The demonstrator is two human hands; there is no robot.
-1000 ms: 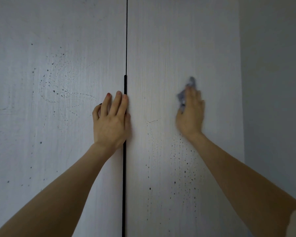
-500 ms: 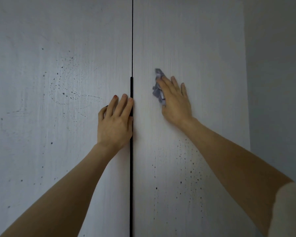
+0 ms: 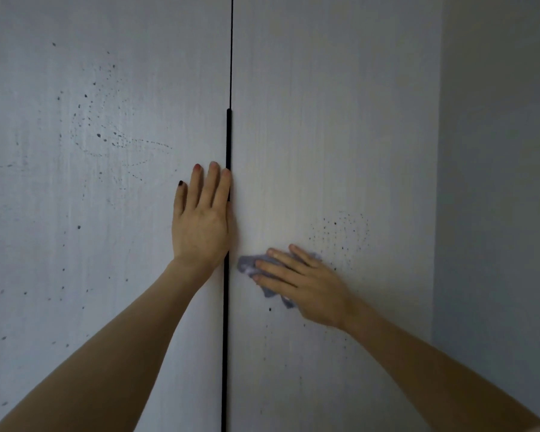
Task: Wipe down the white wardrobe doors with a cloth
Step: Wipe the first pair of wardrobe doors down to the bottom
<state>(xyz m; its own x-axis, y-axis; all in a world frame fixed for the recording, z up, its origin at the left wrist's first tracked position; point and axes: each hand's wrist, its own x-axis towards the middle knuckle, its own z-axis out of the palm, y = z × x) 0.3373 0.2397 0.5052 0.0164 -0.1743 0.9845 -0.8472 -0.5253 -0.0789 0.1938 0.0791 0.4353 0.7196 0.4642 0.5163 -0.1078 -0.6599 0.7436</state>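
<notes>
Two white wardrobe doors fill the view, the left door (image 3: 91, 244) and the right door (image 3: 340, 120), split by a thin dark gap. Both carry scattered dark specks. My left hand (image 3: 201, 226) lies flat on the left door's inner edge, fingers up beside the black handle strip (image 3: 229, 138). My right hand (image 3: 306, 286) presses a crumpled grey-blue cloth (image 3: 250, 265) flat against the right door, low and close to the gap, fingers pointing left. A cluster of specks (image 3: 343, 235) sits just above and to the right of that hand.
A plain grey wall (image 3: 499, 213) meets the right door's outer edge on the right. A wide spray of specks (image 3: 106, 135) marks the upper left door.
My right hand has slid the cloth down the right door from level with my left fingertips to below my left palm. Left hand stays put.
</notes>
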